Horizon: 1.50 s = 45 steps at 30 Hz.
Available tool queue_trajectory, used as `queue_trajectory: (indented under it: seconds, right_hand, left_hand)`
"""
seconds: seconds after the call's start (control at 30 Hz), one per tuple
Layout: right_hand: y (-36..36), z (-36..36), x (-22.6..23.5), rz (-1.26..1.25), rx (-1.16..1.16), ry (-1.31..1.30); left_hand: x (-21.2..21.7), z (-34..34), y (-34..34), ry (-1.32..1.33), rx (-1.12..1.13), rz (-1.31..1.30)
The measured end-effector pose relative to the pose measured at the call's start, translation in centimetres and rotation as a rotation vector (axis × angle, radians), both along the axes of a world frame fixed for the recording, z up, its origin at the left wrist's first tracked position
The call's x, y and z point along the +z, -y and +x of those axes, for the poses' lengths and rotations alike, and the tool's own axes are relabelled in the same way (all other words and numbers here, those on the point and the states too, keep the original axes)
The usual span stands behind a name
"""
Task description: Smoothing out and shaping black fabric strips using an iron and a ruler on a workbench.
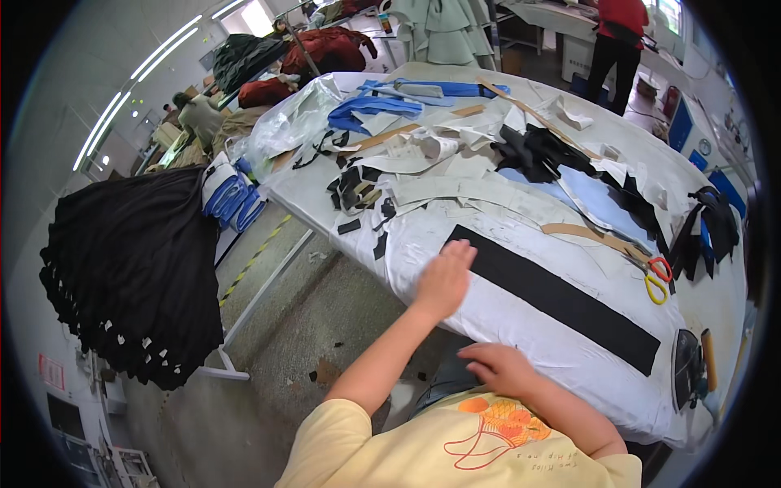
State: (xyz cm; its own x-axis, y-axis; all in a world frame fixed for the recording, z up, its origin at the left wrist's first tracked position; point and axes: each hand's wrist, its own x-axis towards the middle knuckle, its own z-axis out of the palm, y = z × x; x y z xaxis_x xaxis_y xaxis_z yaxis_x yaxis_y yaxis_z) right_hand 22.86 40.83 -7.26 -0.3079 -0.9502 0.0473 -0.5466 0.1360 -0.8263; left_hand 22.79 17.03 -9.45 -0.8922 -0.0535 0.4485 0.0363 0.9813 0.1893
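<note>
A long black fabric strip (561, 301) lies flat and slantwise on the white-covered table. My left hand (447, 276) rests at its left end, fingers stretched out and touching the cloth by the edge. Close to my body, below the table's front edge, my right hand (498, 368) hovers with loosely bent fingers and the thumb apart, holding nothing. Scissors (656, 281) with red and yellow handles lie beyond the strip's right part. An iron (687, 370) is at the table's right end, beside the strip.
Paper pattern pieces (464, 191), black scraps (537, 154) and blue fabric (366, 114) cover the table's far part. To the left hangs a large black gathered cloth (138, 276), next to a folded blue-and-white bundle (232, 195). A person in red (622, 20) stands far right.
</note>
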Motion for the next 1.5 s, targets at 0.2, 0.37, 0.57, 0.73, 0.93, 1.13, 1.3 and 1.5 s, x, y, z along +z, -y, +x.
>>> queue_trajectory:
  seconds: [0.2, 0.37, 0.57, 0.73, 0.93, 1.13, 1.3, 1.5]
  right_hand:
    - [-11.2, -3.3, 1.0, -0.092, -0.577, -0.416]
    - [-22.9, -3.2, -1.9, 0.223, -1.000, -0.548]
    - [-26.0, -1.8, -2.1, 0.507, -1.086, -0.527]
    - [-26.2, -1.5, -1.6, 0.577, -1.069, -0.486]
    - [-26.8, -1.0, -2.7, 0.481, -1.162, -0.540]
    - [-27.4, -0.4, -3.1, 0.304, -1.214, -0.634]
    - [-27.2, -0.9, -3.6, 0.117, -1.267, -0.647]
    - [-25.4, -0.6, -2.2, -0.121, -1.299, -0.649]
  left_hand:
    - [-2.0, 0.0, -1.6, 0.321, 0.134, -0.085]
    - [-1.6, 0.2, 1.8, 0.401, 0.326, -0.036]
    - [-0.8, -1.5, -2.8, 0.206, -0.052, -0.155]
    - [-1.2, -1.8, -1.2, 0.351, 0.022, -0.148]
    - [-1.9, 0.3, 2.4, 0.374, 0.166, -0.099]
    - [-1.6, 0.5, -2.8, 0.294, -0.082, -0.117]
    - [-1.7, 0.5, -0.9, 0.313, 0.065, -0.072]
    - [-0.9, 0.1, 2.1, 0.131, 0.187, 0.035]
